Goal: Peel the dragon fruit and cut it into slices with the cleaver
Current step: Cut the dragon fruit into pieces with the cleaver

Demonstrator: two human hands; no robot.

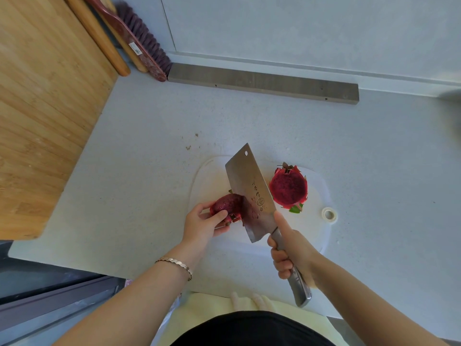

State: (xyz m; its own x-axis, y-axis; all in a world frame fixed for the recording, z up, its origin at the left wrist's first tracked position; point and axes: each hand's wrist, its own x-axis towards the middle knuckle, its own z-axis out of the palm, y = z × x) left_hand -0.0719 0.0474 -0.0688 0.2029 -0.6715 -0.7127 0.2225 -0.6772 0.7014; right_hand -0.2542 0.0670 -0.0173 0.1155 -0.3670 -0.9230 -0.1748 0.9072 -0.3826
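Dragon fruit is already split in two on the white cutting board [321, 196]. One half [288, 188] sits at the board's right, cut face up, with its pink skin and green scales still on, untouched for now. The other half [225, 204] lies at the board's left, and seems partly peeled, dark flesh showing with a scrap of skin beneath. The left hand [202, 222] pinches this piece between thumb and fingers. The right hand [290, 253] is clenched round the steel handle of the cleaver [252, 193], thumb laid on the blade, whose juice-stained side rests against the held half. By my reading, peeling is midway and no slices are cut yet.
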